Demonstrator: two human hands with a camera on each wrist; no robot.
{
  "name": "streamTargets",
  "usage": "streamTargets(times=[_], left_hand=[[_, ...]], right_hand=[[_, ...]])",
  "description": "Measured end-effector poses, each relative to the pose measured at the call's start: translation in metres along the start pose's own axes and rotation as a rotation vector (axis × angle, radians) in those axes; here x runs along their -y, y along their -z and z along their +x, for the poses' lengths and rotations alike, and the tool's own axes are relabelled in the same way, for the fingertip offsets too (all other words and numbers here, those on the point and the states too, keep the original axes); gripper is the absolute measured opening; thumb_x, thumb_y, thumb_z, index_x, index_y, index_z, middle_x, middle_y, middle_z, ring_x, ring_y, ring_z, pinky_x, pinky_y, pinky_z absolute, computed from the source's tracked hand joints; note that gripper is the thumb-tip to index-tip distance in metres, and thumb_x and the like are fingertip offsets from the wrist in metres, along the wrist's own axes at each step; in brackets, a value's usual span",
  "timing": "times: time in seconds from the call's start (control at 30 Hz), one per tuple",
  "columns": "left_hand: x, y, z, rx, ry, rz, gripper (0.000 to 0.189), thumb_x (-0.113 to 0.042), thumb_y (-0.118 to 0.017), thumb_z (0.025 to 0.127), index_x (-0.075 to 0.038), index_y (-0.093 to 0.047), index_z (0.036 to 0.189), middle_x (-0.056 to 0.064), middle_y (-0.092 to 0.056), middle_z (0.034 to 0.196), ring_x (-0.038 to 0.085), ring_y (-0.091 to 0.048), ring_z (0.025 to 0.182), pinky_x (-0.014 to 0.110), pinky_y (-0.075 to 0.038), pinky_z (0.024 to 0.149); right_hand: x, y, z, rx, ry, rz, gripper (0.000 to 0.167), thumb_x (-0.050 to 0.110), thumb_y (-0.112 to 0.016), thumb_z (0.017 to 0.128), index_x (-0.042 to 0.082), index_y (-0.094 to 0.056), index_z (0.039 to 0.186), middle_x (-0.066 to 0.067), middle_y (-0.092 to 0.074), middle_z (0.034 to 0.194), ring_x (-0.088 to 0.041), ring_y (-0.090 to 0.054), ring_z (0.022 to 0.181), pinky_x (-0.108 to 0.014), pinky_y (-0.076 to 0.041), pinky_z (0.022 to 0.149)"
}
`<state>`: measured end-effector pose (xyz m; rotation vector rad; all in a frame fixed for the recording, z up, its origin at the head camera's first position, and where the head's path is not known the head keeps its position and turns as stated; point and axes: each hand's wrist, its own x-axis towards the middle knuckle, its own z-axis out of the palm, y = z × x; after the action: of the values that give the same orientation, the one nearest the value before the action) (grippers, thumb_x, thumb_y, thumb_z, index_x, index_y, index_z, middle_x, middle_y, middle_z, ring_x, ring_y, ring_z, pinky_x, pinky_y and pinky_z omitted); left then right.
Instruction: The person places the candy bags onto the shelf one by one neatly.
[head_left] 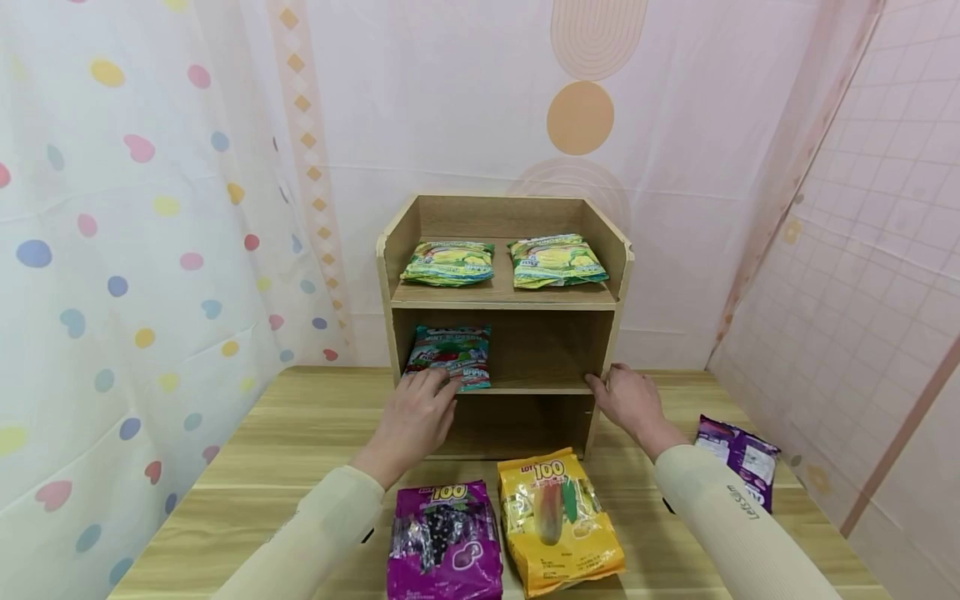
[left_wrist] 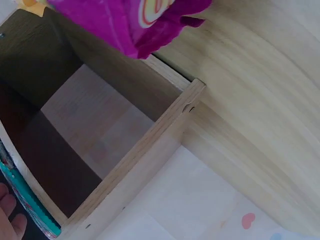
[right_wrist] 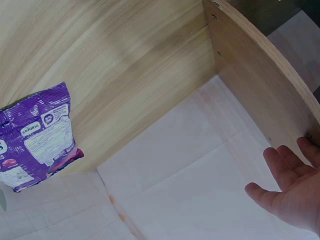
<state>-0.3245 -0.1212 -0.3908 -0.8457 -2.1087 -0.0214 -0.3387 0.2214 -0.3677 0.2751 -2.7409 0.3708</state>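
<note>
In the head view, a teal candy bag (head_left: pixel 452 354) lies on the left of a small wooden shelf's (head_left: pixel 504 305) middle level. My left hand (head_left: pixel 417 414) is at the bag's front edge, fingertips touching it. The left wrist view shows a few of its fingers (left_wrist: pixel 9 212) beside the teal bag (left_wrist: pixel 27 197), with no clear grip around it. My right hand (head_left: pixel 628 400) holds the shelf's right side panel, its thumb at the front edge. In the right wrist view, the fingers (right_wrist: pixel 285 167) are spread along the panel's outer face (right_wrist: pixel 260 75); the thumb is hidden.
Two green-and-yellow candy bags (head_left: pixel 450 263) lie on the top level. Before the shelf stand a purple candy bag (head_left: pixel 446 542) and a yellow candy bag (head_left: pixel 561 523). Another purple bag (head_left: pixel 738 458) lies at the table's right, beyond my right forearm. Patterned curtains (head_left: pixel 480 100) hang behind.
</note>
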Motion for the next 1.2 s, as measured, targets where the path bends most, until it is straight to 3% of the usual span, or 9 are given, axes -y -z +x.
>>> streamTargets(times=[0.1, 0.53, 0.8, 1.03, 1.2], left_hand=[[-0.0009, -0.0011, -0.0017, -0.007, -0.018, 0.013, 0.027, -0.016, -0.072, 0.088, -0.004, -0.071, 0.113, 0.013, -0.064, 0.106, 0.032, -0.063, 0.097, 0.046, -0.053, 0.083], [-0.0056, -0.0031, -0.0001, 0.092, 0.024, 0.065, 0.028, -0.021, -0.070, 0.090, -0.006, -0.070, 0.114, 0.012, -0.061, 0.108, 0.030, -0.060, 0.097, 0.046, -0.051, 0.084], [-0.0063, -0.0032, 0.0030, 0.137, 0.038, 0.075, 0.035, -0.023, -0.070, 0.090, -0.004, -0.067, 0.119, 0.013, -0.060, 0.111, 0.030, -0.059, 0.098, 0.045, -0.052, 0.084], [-0.0057, -0.0030, 0.0029, 0.182, 0.041, 0.068, 0.046, -0.026, -0.070, 0.090, -0.003, -0.061, 0.128, 0.016, -0.058, 0.117, 0.032, -0.058, 0.105, 0.046, -0.050, 0.090], [-0.0058, -0.0024, 0.0011, 0.174, 0.035, 0.050, 0.044, -0.024, -0.068, 0.091, -0.003, -0.062, 0.129, 0.016, -0.059, 0.118, 0.032, -0.058, 0.106, 0.045, -0.049, 0.092]], right_hand=[[0.0001, 0.0004, -0.0001, -0.002, -0.003, 0.007, 0.058, 0.034, -0.048, 0.104, 0.010, -0.048, 0.051, -0.027, -0.067, 0.112, -0.038, -0.067, 0.079, -0.049, -0.049, 0.072], [0.0005, 0.0012, -0.0006, -0.003, -0.008, 0.011, 0.057, 0.035, -0.048, 0.103, 0.010, -0.049, 0.052, -0.027, -0.066, 0.113, -0.041, -0.067, 0.086, -0.052, -0.049, 0.077], [0.0003, -0.0001, 0.0000, 0.002, -0.006, 0.011, 0.056, 0.034, -0.048, 0.103, 0.010, -0.049, 0.052, -0.028, -0.065, 0.116, -0.043, -0.066, 0.098, -0.055, -0.048, 0.083], [0.0001, -0.0003, 0.0004, -0.005, -0.006, 0.012, 0.057, 0.034, -0.048, 0.103, 0.010, -0.048, 0.051, -0.028, -0.065, 0.117, -0.042, -0.066, 0.097, -0.054, -0.049, 0.082], [-0.0001, -0.0008, -0.0001, 0.002, -0.010, 0.012, 0.058, 0.034, -0.048, 0.103, 0.010, -0.048, 0.051, -0.028, -0.066, 0.115, -0.041, -0.067, 0.090, -0.052, -0.050, 0.078]])
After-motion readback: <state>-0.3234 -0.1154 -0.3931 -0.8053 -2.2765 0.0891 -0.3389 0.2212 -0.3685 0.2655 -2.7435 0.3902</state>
